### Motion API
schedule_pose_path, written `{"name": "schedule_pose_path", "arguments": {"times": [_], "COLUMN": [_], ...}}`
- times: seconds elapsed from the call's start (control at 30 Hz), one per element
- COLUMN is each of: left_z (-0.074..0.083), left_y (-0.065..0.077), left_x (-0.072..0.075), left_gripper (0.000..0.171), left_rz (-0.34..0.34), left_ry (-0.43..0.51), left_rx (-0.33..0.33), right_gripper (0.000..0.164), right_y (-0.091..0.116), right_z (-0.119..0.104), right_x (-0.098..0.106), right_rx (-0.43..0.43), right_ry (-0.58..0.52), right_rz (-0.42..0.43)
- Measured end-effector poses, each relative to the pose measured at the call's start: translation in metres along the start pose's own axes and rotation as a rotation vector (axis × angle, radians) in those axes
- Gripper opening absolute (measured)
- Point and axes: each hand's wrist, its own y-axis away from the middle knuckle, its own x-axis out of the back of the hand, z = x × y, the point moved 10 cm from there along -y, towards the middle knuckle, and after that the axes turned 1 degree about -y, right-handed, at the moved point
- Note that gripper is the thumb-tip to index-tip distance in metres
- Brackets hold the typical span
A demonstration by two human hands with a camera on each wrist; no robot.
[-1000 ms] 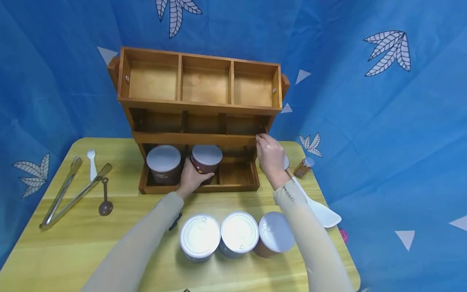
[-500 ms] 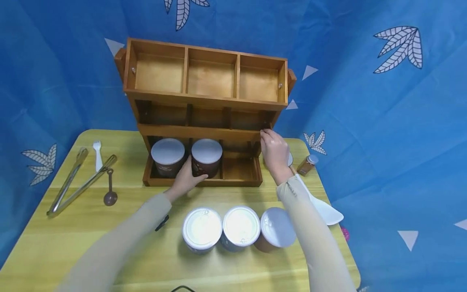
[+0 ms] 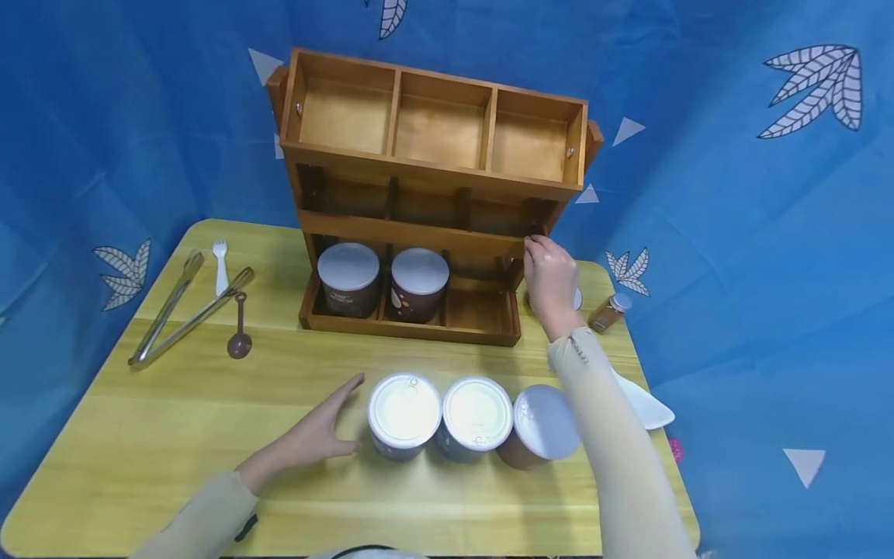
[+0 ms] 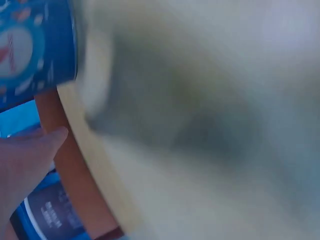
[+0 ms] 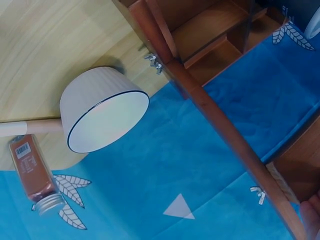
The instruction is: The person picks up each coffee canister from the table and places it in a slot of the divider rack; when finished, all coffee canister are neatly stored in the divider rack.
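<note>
My left hand point(image 3: 310, 439) is over the table with fingers and thumb spread, just left of a white-lidded can point(image 3: 403, 411) and apart from it. Beside that can stand a second can point(image 3: 478, 414) and a brown can point(image 3: 546, 427) in a row. My right hand point(image 3: 552, 283) grips the right end of the middle tier of a three-tier wooden rack point(image 3: 412, 332). Two dark cans with pale lids, the left can point(image 3: 349, 268) and the middle can point(image 3: 421, 272), stand in the bottom tier. A blue can point(image 4: 37, 47) shows close in the left wrist view.
At left lie metal tongs point(image 3: 192, 320), a white fork point(image 3: 220, 268) and a brown spoon point(image 3: 240, 345). Right of the rack are a white pot point(image 5: 107, 117) and a small bottle point(image 3: 610, 312). A white spatula point(image 3: 644, 404) lies partly behind the right sleeve.
My left hand has let go of the can in the rack's bottom middle compartment and moved back toward the front row. My right hand keeps its grip on the rack. The head view has shifted.
</note>
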Motion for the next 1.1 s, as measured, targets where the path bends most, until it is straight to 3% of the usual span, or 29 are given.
{"name": "schedule_pose_path", "arguments": {"times": [0.07,0.17,0.27,0.37,0.6,0.77,0.97,1.1], "left_z": [-0.004,-0.002,0.004,0.008,0.008,0.011,0.039,0.064], "left_y": [0.005,0.001,-0.007,-0.013,-0.018,-0.025,-0.049,-0.077], "left_x": [-0.015,-0.032,-0.040,-0.043,-0.038,-0.026,-0.001,0.010], "left_gripper": [0.117,0.124,0.126,0.127,0.119,0.118,0.119,0.118], "left_rz": [-0.007,0.006,0.039,0.075,0.143,0.205,0.252,0.259], "left_ry": [0.054,0.169,0.255,0.283,0.253,0.278,0.313,0.255], "left_rx": [0.023,0.027,-0.009,-0.043,-0.100,-0.132,-0.185,-0.195], "right_gripper": [0.017,0.017,0.017,0.018,0.019,0.018,0.018,0.017], "right_y": [0.000,0.000,0.000,0.000,0.000,0.000,-0.001,-0.001], "right_z": [0.000,-0.001,-0.001,-0.001,-0.001,0.001,0.000,0.000], "right_x": [0.000,0.000,0.000,0.001,0.000,-0.002,-0.001,0.001], "right_rx": [-0.001,0.004,0.006,0.000,-0.030,-0.040,-0.019,-0.008], "right_ry": [-0.002,0.002,0.009,0.005,0.006,0.008,0.016,0.016], "right_rz": [-0.001,0.005,0.010,0.009,-0.001,-0.030,-0.018,-0.005]}}
